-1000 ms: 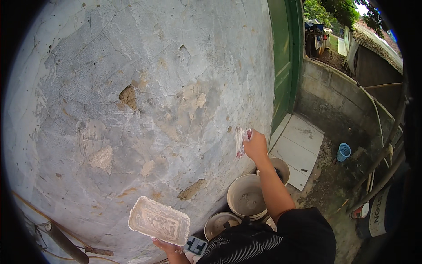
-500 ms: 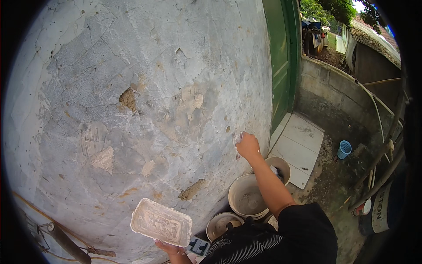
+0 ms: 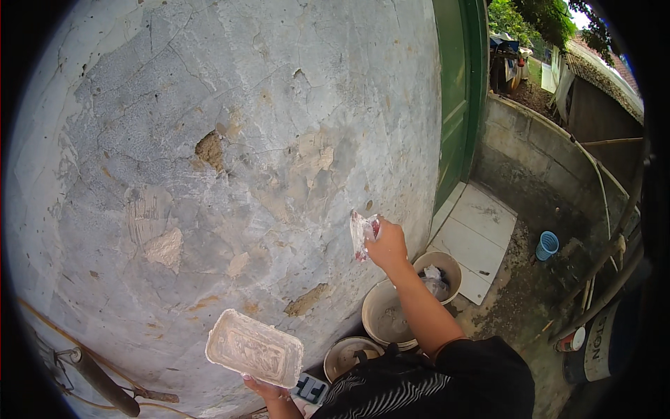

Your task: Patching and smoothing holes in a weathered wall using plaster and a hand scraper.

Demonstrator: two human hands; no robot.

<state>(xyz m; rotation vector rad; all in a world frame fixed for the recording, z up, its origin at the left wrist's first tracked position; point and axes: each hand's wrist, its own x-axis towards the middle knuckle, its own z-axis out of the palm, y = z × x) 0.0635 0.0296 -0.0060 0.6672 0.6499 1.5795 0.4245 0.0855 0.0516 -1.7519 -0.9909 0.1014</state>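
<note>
My right hand (image 3: 389,246) is closed round a putty knife (image 3: 360,234), its broad blade smeared with whitish paste. The blade is near the grey, cracked wall (image 3: 293,105); I cannot tell whether it touches. Low in front, my left hand (image 3: 265,389) grips a rectangular tray (image 3: 299,356) by its near edge from below. Pale paste coats the tray's inside and rim, and part of that hand is hidden beneath it. The wall bears a deep brown hole (image 3: 209,151), a lower chipped patch (image 3: 307,299) and several pale filled spots (image 3: 165,248).
Several buckets (image 3: 388,314) stand at the wall's foot, below my right forearm. A green door (image 3: 453,105) is at the right, with white tiles (image 3: 478,234) before it. Farther right are a blue basket (image 3: 547,246) and bamboo poles (image 3: 606,286). A roller-like tool (image 3: 105,384) lies lower left.
My right hand has shifted slightly left and down, and the putty knife's blade has turned into clearer view. The tray has barely moved. The whole view has shifted a little.
</note>
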